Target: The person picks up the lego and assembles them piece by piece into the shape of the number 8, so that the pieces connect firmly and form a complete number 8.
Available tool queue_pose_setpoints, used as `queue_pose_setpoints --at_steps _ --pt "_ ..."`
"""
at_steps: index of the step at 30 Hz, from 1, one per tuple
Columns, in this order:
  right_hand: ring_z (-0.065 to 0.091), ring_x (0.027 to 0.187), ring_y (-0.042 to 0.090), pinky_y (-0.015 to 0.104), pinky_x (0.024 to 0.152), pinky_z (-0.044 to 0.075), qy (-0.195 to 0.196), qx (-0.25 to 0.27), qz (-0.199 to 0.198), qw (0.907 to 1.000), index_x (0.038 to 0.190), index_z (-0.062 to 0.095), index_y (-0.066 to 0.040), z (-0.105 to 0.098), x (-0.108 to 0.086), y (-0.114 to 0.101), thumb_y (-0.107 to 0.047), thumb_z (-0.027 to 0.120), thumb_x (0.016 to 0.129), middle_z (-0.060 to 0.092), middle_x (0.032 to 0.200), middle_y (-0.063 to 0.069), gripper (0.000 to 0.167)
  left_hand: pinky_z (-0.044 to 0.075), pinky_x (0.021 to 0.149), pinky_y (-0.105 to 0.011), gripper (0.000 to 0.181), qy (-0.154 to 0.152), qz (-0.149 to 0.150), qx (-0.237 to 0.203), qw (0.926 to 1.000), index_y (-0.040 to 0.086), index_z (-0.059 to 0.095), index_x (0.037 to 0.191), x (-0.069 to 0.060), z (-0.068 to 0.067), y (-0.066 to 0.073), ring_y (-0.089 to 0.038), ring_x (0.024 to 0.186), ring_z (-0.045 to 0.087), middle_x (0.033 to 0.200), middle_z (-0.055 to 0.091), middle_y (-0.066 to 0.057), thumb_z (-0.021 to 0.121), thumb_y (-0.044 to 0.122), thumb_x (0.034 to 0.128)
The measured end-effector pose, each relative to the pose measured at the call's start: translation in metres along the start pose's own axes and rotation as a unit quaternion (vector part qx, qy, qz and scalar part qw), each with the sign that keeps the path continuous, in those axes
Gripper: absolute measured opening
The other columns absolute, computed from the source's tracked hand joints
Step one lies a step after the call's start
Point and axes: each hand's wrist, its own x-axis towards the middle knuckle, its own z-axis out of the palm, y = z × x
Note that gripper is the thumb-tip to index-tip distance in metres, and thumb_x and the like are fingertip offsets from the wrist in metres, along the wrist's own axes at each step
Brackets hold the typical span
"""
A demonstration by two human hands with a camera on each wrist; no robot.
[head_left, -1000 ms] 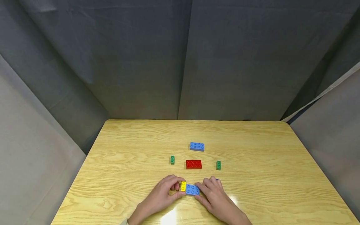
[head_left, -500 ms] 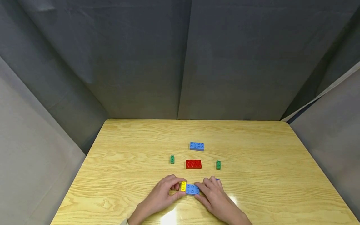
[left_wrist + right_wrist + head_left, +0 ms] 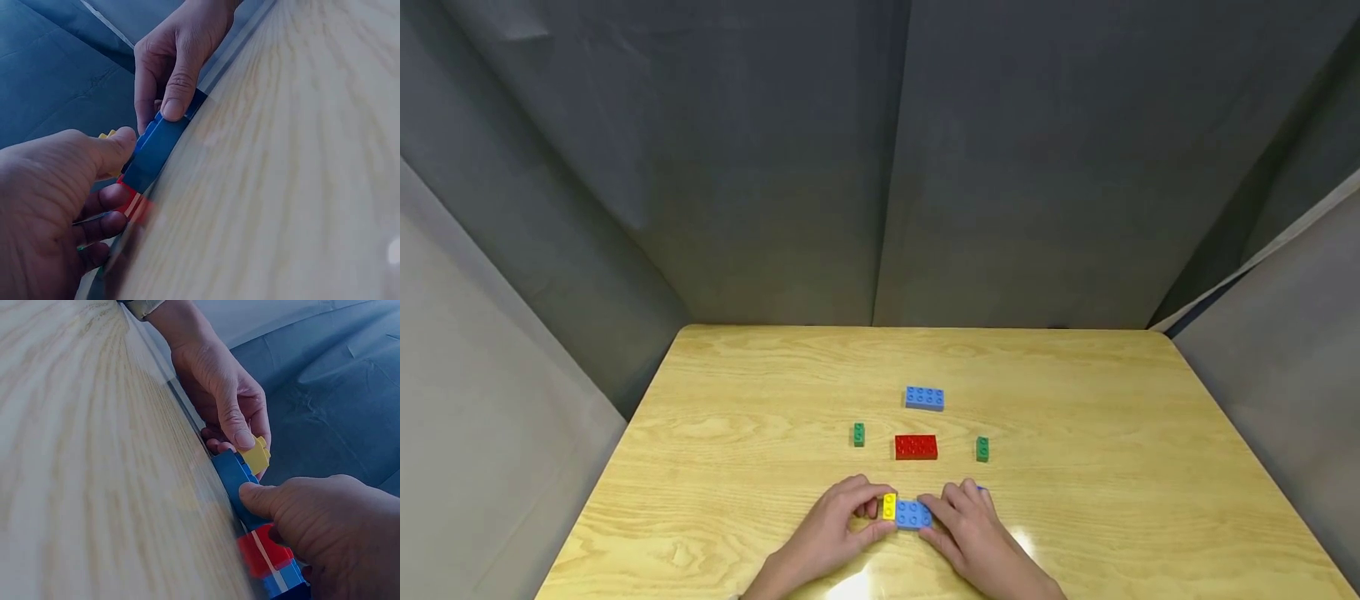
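A small yellow brick (image 3: 889, 507) is pinched between the thumb and forefinger of my left hand (image 3: 833, 529). It sits over the left end of a blue brick (image 3: 913, 514), covering part of its studs; whether the two are fully joined I cannot tell. My right hand (image 3: 976, 537) grips the right end of that blue brick (image 3: 232, 481), thumb on the near side. In the right wrist view the yellow brick (image 3: 256, 456) stands higher than the blue one. The left wrist view shows the yellow brick mostly hidden behind my left thumb (image 3: 119, 147).
Beyond the hands lies a red brick (image 3: 916, 447), with a green brick (image 3: 859, 434) to its left and another green brick (image 3: 982, 449) to its right. Farther back is a second blue brick (image 3: 924, 398). A blue bit (image 3: 982, 488) peeks out behind my right fingers. Grey curtains (image 3: 775, 167) surround the wooden table (image 3: 737, 375).
The head view has tilted slightly, so everything appears a little lower. Both hands and the bricks keep the same places on the table.
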Motion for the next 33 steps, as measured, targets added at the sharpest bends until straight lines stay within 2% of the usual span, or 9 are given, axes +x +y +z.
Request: queue_pose_setpoints --at_steps 12,18,24,33 --pt "0.028 0.083 0.001 0.022 0.073 0.024 0.03 0.001 -0.025 0.9992 0.121 0.075 -0.018 0.002 0.001 0.003 -0.041 0.072 0.099 0.04 0.087 -0.022 0.032 0.047 0.072 -0.017 0.035 0.016 0.04 0.021 0.9989 0.016 0.073 0.125 0.001 0.002 -0.001 -0.003 0.08 0.051 0.09 0.057 0.009 0.076 0.037 0.0967" --pt "0.026 0.081 0.001 0.023 0.072 0.024 0.021 0.011 -0.021 0.9995 0.121 0.076 -0.019 0.002 0.003 0.006 -0.045 0.068 0.101 0.037 0.087 -0.023 0.034 0.047 0.071 -0.016 0.03 0.017 0.061 0.02 0.9978 0.017 0.073 0.123 0.003 0.002 -0.002 -0.002 0.08 0.05 0.09 0.056 0.009 0.075 0.034 0.0983" --pt "0.026 0.081 0.001 0.023 0.072 0.024 0.008 0.025 -0.012 0.9996 0.123 0.075 -0.019 0.003 0.004 0.006 -0.046 0.066 0.102 0.037 0.087 -0.023 0.036 0.047 0.07 -0.015 0.03 0.005 0.076 0.007 0.9971 0.016 0.073 0.124 0.003 0.001 -0.005 -0.001 0.08 0.049 0.088 0.055 0.009 0.075 0.03 0.0982" --pt "0.026 0.082 0.0 0.023 0.072 0.023 0.028 0.018 -0.022 0.9992 0.122 0.076 -0.021 0.004 0.004 0.008 -0.045 0.069 0.1 0.035 0.088 -0.024 0.034 0.044 0.063 -0.013 0.029 0.002 0.1 -0.022 0.9948 0.013 0.072 0.125 0.006 0.003 -0.012 0.002 0.076 0.046 0.083 0.052 0.005 0.074 0.026 0.099"
